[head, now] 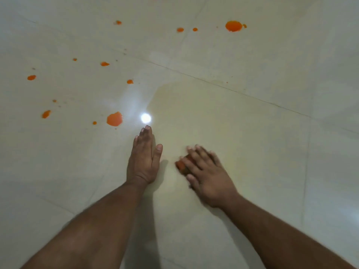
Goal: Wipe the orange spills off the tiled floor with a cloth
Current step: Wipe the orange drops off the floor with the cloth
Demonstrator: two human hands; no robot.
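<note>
Low in the frame, right of centre, the right hand (pixel 206 171) pressed flat on a small orange-stained cloth (pixel 182 165), fingers spread and nearly straight over it; the hand was blurred, so any curl at the fingertips could not be judged. Just beside it to the left, the left hand (pixel 144 158) rested on the tiled floor (pixel 252 123) with fingers straight and together, holding nothing. The cloth appeared already loaded with orange, so further strokes risked smearing pigment rather than lifting it; a faint yellowish film (pixel 194 105) across the tile above the hands suggested this was already occurring. The glossy floor looked damp there, and the bracing left hand could slip under load. Left of centre, a large spill (pixel 114 119) lay near the left fingertips, beside a bright lamp reflection (pixel 145 118). Smaller drops were scattered toward the upper left, and a second large spill (pixel 233 26) lay at the upper right, well apart. Grout lines crossed the pale tiles diagonally.
</note>
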